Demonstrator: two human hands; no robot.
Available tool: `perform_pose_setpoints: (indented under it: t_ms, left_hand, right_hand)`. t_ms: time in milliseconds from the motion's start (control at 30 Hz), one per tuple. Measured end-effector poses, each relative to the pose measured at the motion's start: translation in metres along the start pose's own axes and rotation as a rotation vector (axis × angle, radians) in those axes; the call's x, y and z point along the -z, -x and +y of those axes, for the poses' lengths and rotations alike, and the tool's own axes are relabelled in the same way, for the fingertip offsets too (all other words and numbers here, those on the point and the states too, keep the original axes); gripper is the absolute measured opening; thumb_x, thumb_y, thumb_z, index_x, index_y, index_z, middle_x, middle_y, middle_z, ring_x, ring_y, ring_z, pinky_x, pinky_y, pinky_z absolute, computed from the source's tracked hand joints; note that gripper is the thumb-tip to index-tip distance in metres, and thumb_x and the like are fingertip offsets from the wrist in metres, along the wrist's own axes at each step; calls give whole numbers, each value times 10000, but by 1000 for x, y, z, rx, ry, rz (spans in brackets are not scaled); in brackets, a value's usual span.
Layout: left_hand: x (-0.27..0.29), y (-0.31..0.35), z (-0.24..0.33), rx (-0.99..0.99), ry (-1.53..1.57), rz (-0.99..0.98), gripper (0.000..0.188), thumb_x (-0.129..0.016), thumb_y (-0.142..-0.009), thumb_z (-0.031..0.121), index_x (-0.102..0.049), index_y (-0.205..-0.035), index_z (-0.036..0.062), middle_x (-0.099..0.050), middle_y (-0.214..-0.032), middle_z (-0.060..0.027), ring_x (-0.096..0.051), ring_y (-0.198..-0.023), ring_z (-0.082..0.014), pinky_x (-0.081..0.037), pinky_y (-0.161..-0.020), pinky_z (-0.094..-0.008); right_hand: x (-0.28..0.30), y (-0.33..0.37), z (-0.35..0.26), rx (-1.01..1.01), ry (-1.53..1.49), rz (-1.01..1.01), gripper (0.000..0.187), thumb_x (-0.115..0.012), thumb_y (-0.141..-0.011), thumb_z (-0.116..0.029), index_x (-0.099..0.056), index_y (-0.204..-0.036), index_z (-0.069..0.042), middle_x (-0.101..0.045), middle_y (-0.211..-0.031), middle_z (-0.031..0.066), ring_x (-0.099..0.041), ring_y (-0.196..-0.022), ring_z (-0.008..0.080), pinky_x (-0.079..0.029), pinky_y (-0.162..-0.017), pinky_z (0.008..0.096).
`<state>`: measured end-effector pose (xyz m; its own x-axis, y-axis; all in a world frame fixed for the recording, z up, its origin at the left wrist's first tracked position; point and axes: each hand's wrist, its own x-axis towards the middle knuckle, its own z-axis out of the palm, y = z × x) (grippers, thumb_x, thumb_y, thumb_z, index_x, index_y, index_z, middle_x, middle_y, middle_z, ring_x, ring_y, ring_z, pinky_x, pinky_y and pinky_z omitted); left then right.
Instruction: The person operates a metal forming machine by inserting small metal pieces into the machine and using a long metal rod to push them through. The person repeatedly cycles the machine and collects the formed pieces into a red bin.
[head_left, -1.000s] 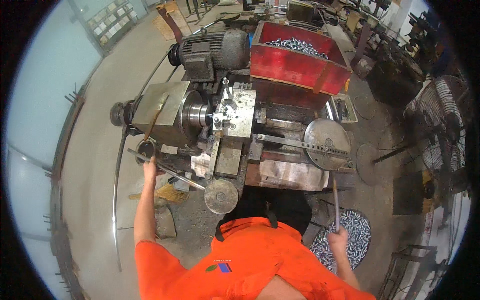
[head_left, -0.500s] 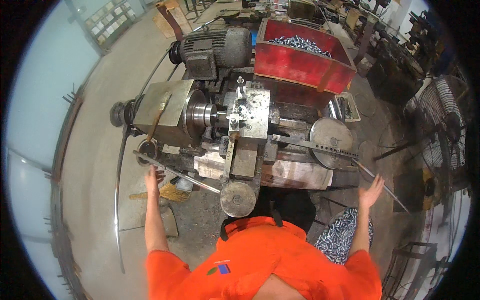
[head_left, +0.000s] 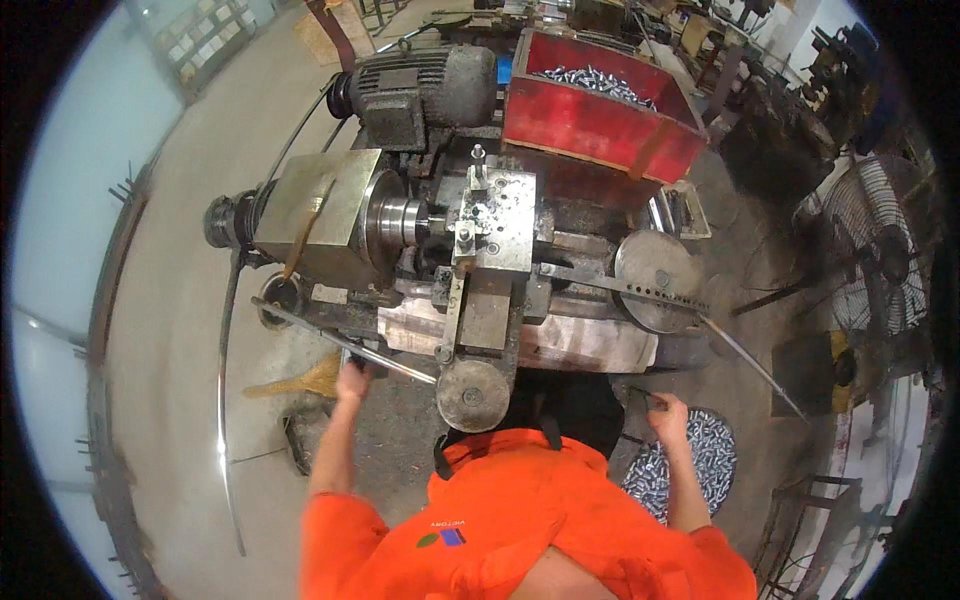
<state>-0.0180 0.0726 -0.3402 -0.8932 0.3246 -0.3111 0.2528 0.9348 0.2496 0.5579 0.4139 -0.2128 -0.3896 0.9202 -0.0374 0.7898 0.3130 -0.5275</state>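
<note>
My left hand (head_left: 353, 381) is down beneath the long metal lever (head_left: 345, 340), left of the machine's front. Its fingers are curled against something dark and grey that I cannot make out. On the right, my right hand (head_left: 668, 418) is closed at the end of a thin dark bar (head_left: 640, 391); whether it grips the bar is unclear. The heap of small shiny metal pieces (head_left: 705, 450) lies beside and under that forearm. Ahead of me stands the lathe-like machine, with its round chuck (head_left: 392, 220), steel tool block (head_left: 505, 220) and round plate (head_left: 472, 396).
A red bin (head_left: 600, 125) holding many small metal parts stands behind the machine, right of a motor (head_left: 425, 90). A second lever with a long rod (head_left: 750, 365) slants out at right, near a fan (head_left: 880, 240). A straw broom (head_left: 310, 378) lies at left.
Both hands have come down and inward from beside the levers. Their fingers were spread before and are now curled. The whole view has shifted slightly.
</note>
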Motion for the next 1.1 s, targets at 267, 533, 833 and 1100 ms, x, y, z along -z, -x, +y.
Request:
perform_pose_setpoints:
  t_ms: [267,533,833,1100]
  left_hand:
    - [65,22,0,-153,-246,-74,498,-562,-810,478,-573,-1098,73,-637,-999,-181,-617,-953,-319,-486,-789,-432]
    - [248,66,-23,-202,164,330,372,-598,-835,332,-581,-1123,96,-651,-883,-183,-631,-799,-327,-486,-711,-406]
    - [254,144,-86,253,-25,550,497,-499,-855,514,-642,-915,42,-637,-793,-215,-616,-807,-391,-470,-725,-471]
    - [233,185,-27,347,-1,497,401,-629,-756,418,-610,-892,41,-649,-795,-188,-625,-779,-387,-486,-703,-477]
  right_hand:
    - [80,-74,-86,188,-14,63,380,-604,-576,-108,-664,-937,-4,-646,-874,199,-628,-813,335,-493,-743,389]
    - [60,-150,-347,932,-232,-65,345,-607,-586,-146,-673,-905,-33,-639,-952,146,-602,-887,327,-480,-798,394]
    - [-59,-177,-472,1086,131,-145,195,-572,-515,-160,-668,-622,-27,-608,-662,227,-618,-692,385,-518,-691,414]
    - [-34,-162,-475,1057,356,-179,224,-601,-561,-163,-671,-688,8,-646,-743,214,-638,-754,352,-521,-729,395]
